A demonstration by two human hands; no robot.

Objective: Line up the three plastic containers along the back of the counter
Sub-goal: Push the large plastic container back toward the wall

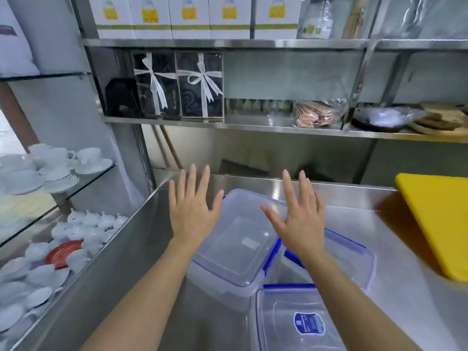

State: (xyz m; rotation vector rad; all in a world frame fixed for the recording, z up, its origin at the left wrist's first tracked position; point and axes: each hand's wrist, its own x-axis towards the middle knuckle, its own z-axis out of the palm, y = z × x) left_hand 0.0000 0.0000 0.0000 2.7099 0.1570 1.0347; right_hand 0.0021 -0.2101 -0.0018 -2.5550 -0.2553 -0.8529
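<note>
Three clear plastic containers with blue clips sit bunched together on the steel counter (395,295). The largest container (238,244) is at the middle. A second container (354,259) lies right of it, partly behind my right forearm. A third container (291,323), with a blue label on its lid, is nearest me. My left hand (192,211) hovers with fingers spread over the large container's left edge. My right hand (298,214) hovers spread over its right side. Neither hand holds anything.
A yellow cutting board (438,221) lies on the counter at the right. Steel shelves (253,127) above the counter's back hold boxes and bags. Glass shelves (83,183) with white cups and saucers stand at the left.
</note>
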